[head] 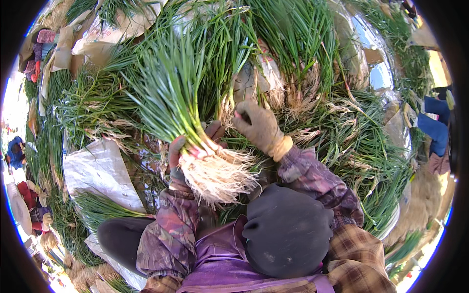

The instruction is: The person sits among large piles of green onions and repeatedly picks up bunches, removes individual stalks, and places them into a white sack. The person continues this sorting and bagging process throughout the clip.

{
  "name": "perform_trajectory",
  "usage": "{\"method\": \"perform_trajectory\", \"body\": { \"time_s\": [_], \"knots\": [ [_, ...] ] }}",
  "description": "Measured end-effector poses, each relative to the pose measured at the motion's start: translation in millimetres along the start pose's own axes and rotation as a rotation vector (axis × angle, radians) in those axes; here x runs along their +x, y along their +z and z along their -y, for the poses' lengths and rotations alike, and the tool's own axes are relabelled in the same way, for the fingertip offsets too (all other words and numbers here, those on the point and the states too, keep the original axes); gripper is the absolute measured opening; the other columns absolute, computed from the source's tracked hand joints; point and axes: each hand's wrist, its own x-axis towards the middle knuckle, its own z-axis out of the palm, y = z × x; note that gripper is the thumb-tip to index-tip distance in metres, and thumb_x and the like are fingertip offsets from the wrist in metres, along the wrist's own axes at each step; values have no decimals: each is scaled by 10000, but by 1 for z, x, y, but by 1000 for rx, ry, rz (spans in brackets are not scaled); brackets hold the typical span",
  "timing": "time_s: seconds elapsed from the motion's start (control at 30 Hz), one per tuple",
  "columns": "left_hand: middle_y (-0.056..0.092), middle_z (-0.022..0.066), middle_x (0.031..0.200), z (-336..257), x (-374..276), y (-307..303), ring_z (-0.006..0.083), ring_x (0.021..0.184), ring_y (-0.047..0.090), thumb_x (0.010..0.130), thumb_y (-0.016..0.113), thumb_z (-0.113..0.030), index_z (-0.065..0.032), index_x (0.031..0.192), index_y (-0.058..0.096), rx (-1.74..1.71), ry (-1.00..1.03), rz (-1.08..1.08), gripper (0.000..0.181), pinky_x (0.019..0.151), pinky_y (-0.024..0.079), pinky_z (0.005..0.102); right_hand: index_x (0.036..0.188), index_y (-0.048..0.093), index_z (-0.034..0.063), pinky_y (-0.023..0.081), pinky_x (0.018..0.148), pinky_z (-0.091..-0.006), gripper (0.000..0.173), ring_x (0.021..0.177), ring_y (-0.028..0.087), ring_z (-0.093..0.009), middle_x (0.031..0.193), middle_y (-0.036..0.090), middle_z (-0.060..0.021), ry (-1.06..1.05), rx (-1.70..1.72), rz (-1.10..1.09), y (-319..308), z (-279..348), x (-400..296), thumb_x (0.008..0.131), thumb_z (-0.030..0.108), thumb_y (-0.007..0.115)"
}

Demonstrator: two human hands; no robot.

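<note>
My left hand, in a dirty work glove, grips a thick bunch of green onions. The long green leaves fan up and away. Pinkish-white bulbs and a mat of pale roots hang over the near side. Just right of the bunch, my right hand is raised, in a tan glove with a yellowish cuff. Its fingers curl towards the thumb around a small gap. Whether a thin stalk is pinched at the fingertips cannot be told. Behind it, more rooted onions lie on the pile.
Heaps of loose green onions lie to the right, with another heap at left. White woven sacking is spread at left, beside my dark-clad knee. A dark rounded covering sits close before my body. Other people appear at the edges.
</note>
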Motion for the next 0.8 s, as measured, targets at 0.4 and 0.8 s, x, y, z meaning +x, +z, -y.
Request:
{"method": "perform_trajectory", "body": {
  "time_s": [0.4,0.8],
  "knots": [
    [647,204,1012,-3,-3,-10,355,926,642,805,586,-393,49,1185,543,43,-81,22,584,830,535,452,1305,383,-3,507,621,-302,510,707,599,-155,906,622,-105,531,822,577,19,15,11,951,326,546],
    [634,219,1008,-9,-12,-22,338,912,627,839,549,-459,80,1169,530,12,-119,-16,632,838,523,459,1130,550,77,538,732,-330,240,832,634,-219,923,638,-125,431,-146,-339,-55,-54,52,957,223,470]
  ]
}}
